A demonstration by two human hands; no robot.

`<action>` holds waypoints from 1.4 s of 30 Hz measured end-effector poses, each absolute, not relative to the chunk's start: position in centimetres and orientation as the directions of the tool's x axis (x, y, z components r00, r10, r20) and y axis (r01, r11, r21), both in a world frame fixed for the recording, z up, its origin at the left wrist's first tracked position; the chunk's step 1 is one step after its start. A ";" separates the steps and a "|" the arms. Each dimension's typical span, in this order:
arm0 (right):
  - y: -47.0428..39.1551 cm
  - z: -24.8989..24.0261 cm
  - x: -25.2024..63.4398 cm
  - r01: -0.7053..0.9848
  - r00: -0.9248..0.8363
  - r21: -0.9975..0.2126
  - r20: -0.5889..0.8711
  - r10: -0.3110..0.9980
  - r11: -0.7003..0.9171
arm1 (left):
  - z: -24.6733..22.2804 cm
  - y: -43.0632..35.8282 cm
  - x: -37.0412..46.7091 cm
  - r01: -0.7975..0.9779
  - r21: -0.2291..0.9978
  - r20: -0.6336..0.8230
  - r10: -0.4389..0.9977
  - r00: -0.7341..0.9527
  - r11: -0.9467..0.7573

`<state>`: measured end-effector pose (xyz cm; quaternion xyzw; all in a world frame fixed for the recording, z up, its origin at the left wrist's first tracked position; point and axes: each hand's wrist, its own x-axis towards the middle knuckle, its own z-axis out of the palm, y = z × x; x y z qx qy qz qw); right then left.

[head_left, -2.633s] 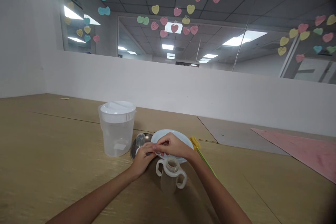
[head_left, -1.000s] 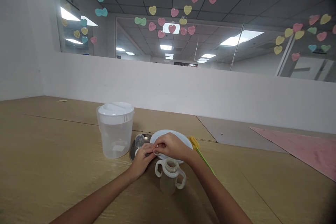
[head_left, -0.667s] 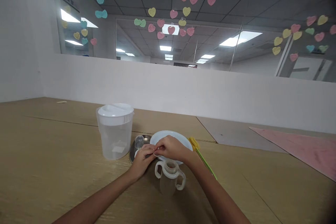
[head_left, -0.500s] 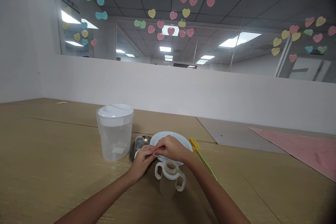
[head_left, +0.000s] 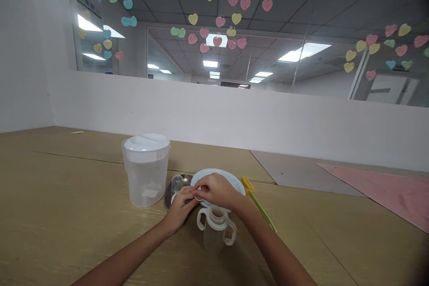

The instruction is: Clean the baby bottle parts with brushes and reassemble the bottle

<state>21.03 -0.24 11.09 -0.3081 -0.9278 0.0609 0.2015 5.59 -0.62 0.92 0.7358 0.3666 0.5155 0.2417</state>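
My left hand (head_left: 181,204) and my right hand (head_left: 217,190) meet above the white plate (head_left: 235,179), fingertips pinched together. A small whitish, partly clear piece (head_left: 199,198) shows under my right fingers; its kind is too small to make out. Just in front stands an uncapped baby bottle (head_left: 214,232) with two white handles, something reddish inside its mouth. Beyond my left hand, a clear dome-shaped cap (head_left: 177,183) rests on a round metal tray (head_left: 167,200). My left hand partly hides the tray and a white part under the cap.
A lidded clear plastic pitcher (head_left: 147,174) stands left of the tray. Right of the plate lies a yellow sponge brush (head_left: 247,185) with a green handle. A pink sheet (head_left: 378,192) lies at the far right, and a white wall (head_left: 208,116) rises behind the table.
The view has shifted slightly. Both hands stay together at the same place, with only a small movement of the right fingers over the small piece.
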 end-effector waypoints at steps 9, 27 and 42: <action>-0.1 10.7 20.8 0.540 -0.748 -0.216 0.321 0.581 0.814 | 0.9 -0.6 5.6 0.268 0.740 0.585 0.787 0.198 -0.617; -1.9 11.5 20.1 0.391 -0.780 -0.325 0.381 0.497 0.861 | 0.1 -0.5 5.7 0.268 0.789 0.536 0.833 0.139 -0.553; 0.1 10.3 20.7 0.520 -0.752 -0.224 0.337 0.566 0.824 | 0.8 -0.6 5.7 0.288 0.732 0.594 0.785 0.176 -0.618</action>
